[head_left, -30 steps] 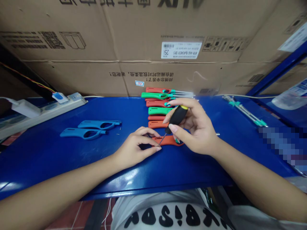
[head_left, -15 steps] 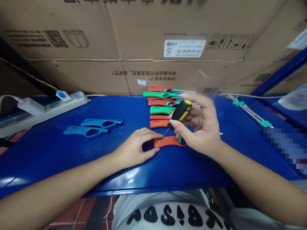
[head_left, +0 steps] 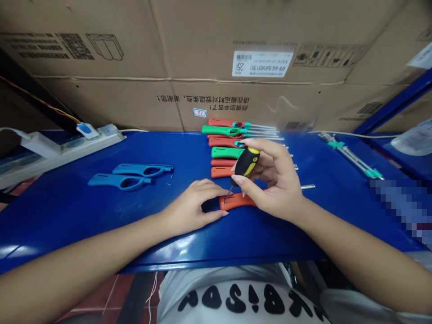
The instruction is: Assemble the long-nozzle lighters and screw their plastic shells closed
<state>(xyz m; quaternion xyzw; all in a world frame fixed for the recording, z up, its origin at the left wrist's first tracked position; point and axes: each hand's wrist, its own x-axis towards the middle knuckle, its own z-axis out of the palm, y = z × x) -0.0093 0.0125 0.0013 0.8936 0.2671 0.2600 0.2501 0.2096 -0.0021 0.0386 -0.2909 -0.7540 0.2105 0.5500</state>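
My right hand (head_left: 273,184) grips a black and yellow screwdriver (head_left: 245,163), tip down on the near end of an orange lighter handle (head_left: 234,201) lying on the blue table (head_left: 101,216). My left hand (head_left: 192,204) pinches the left end of that orange handle and steadies it. Behind them lies a row of several orange and green handles (head_left: 226,144) with metal tubes pointing right.
Two blue handle halves (head_left: 131,175) lie to the left, with small screws beside them. A white power strip (head_left: 64,146) sits at the far left. Cardboard boxes (head_left: 216,63) wall the back. Metal tubes with teal fittings (head_left: 351,157) lie at the right.
The screwdriver lifted and tilted half a second ago, then came back down onto the orange handle's end. My left hand stayed on the handle. The view shifted slightly.
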